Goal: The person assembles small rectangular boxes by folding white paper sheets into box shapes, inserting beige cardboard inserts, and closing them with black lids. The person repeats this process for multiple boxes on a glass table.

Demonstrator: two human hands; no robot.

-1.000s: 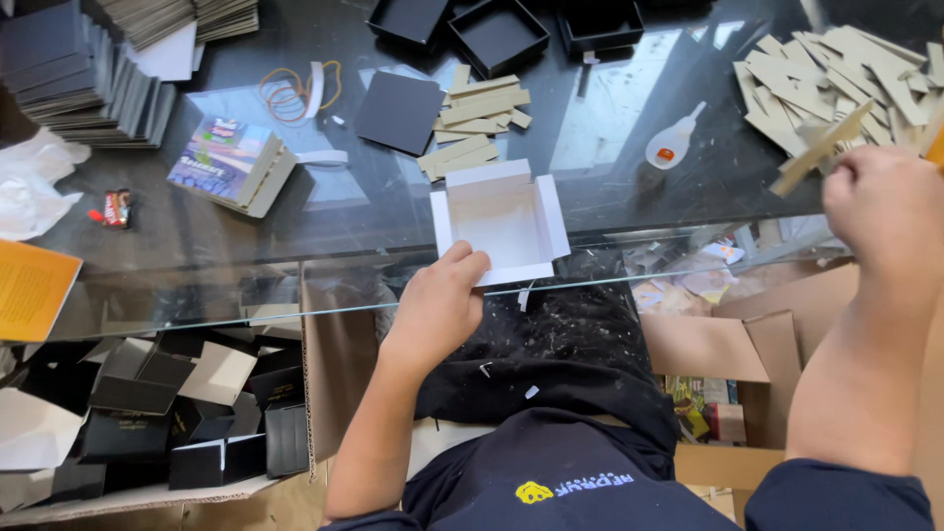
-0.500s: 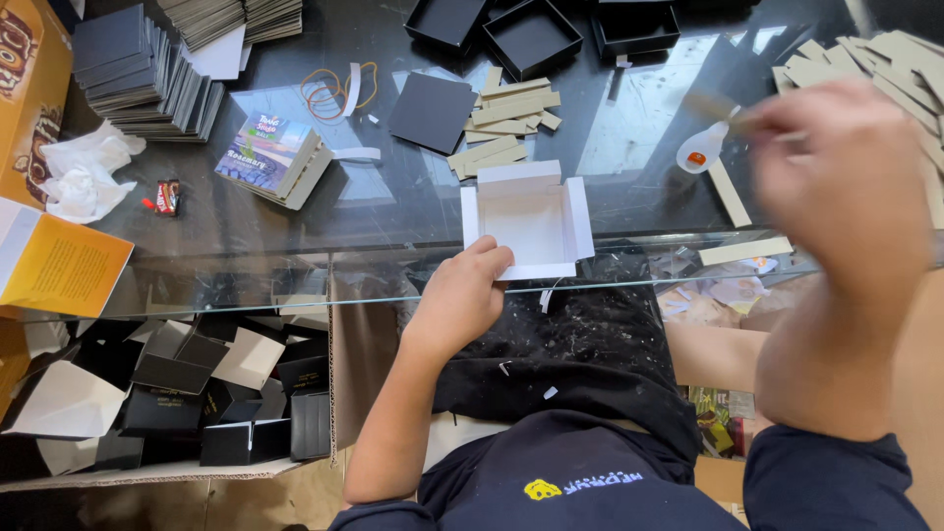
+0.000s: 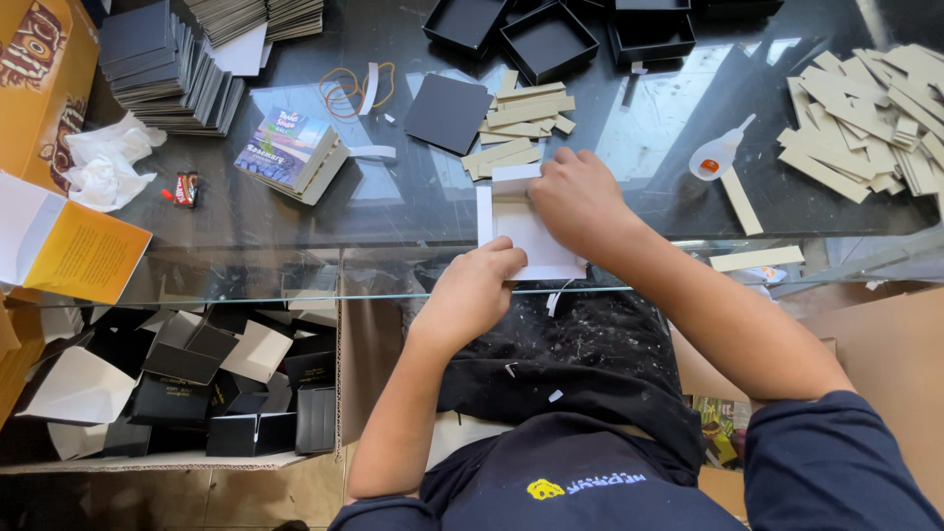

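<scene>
A: Where is the white box blank (image 3: pixel 526 241) now?

B: It lies flat on the glass worktop (image 3: pixel 413 211), at the near edge, about the middle. The left hand (image 3: pixel 477 285) presses on its near left corner with bent fingers. The right hand (image 3: pixel 580 202) lies over its far right part, fingers folded down on a flap. Both hands press the card; neither one lifts it.

A: And the containers?

B: At the far edge stand some open black trays (image 3: pixel 546 39), and they look empty inside. Under the near left corner of the worktop there is a cardboard carton (image 3: pixel 339 393). It holds many finished small black boxes (image 3: pixel 187 359), thrown together, some showing white sides.

A: What more is on the glass?

B: A pile of tan card strips (image 3: pixel 521 123) is just behind the blank, with a black square card (image 3: pixel 447 113) beside it. A bigger heap of strips (image 3: pixel 870 108) lies at the far right corner. A small glue bottle (image 3: pixel 718 157) lies between them. At the far left corner is a stack of dark sheets (image 3: pixel 162 64).
</scene>
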